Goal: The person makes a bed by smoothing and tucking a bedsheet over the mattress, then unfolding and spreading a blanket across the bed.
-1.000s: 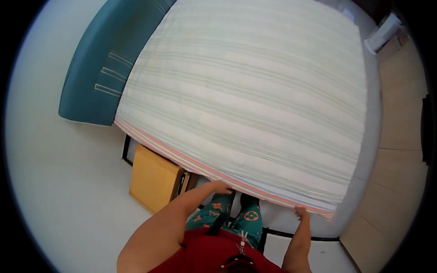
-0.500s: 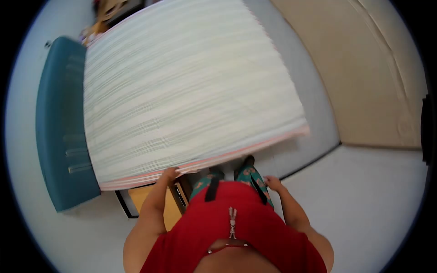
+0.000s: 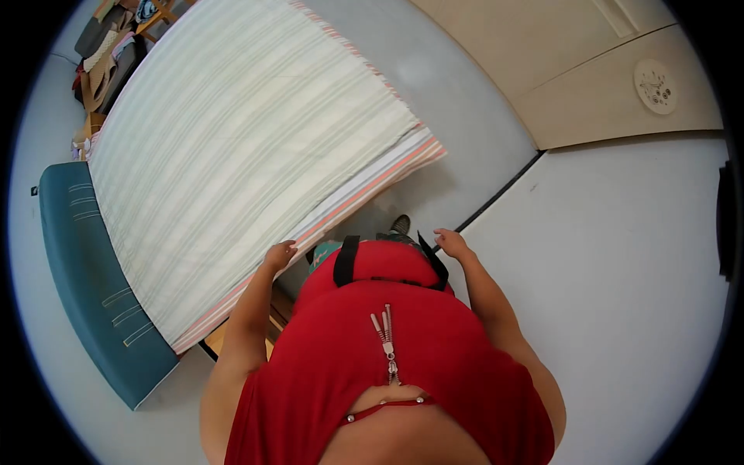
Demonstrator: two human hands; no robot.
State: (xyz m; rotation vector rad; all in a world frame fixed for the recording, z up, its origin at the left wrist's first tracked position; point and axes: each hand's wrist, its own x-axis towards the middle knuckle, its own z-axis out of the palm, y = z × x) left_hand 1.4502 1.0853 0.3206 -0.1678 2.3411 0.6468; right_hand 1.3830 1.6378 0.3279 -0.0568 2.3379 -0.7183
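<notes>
My left hand (image 3: 280, 254) is at the near edge of a bed, over the coral-striped border of its bedsheet (image 3: 263, 147). Its fingers are loosely apart; whether they touch the cloth I cannot tell. My right hand (image 3: 450, 242) hangs in the air to the right of my body, fingers slightly bent and holding nothing, beside a black strap end. The sheet is pale with faint green-grey stripes and lies mostly flat over the bed. Along the near side its border hangs down, and the corner at the foot sticks out a little.
A teal padded headboard (image 3: 101, 287) stands at the left. Bags and other belongings (image 3: 108, 62) are piled beyond the bed. A beige wardrobe (image 3: 573, 70) stands at the upper right. A dark strip (image 3: 504, 190) crosses the pale floor (image 3: 604, 294).
My view has turned and shifted toward the foot of the bed, so the bed now lies farther left and tilted. More of the wardrobe shows. Both hands stay near my sides.
</notes>
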